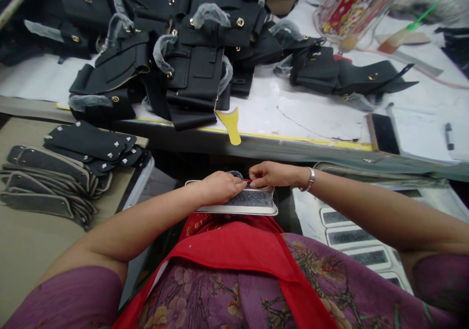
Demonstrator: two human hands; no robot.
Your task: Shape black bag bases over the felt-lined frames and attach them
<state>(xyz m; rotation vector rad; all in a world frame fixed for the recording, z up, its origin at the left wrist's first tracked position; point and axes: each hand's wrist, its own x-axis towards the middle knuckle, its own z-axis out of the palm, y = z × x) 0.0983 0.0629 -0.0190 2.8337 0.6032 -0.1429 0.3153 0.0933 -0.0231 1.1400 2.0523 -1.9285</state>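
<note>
On my lap, a flat grey panel with a wide white border lies across the red apron. My left hand holds it from above, fingers together and reaching right over its surface; the thumb is hidden. At the panel's far edge my right hand is closed in a pinch. Both sets of fingertips nearly meet over a small dark piece, too small to make out. Just behind the left fingers shows a dark, plastic-wrapped loop.
Black bags with plastic-wrapped handles crowd the worktable ahead. A yellow tag overhangs its edge, near a phone. Stacked dark panels lie left on a board. More grey-and-white panels lie right.
</note>
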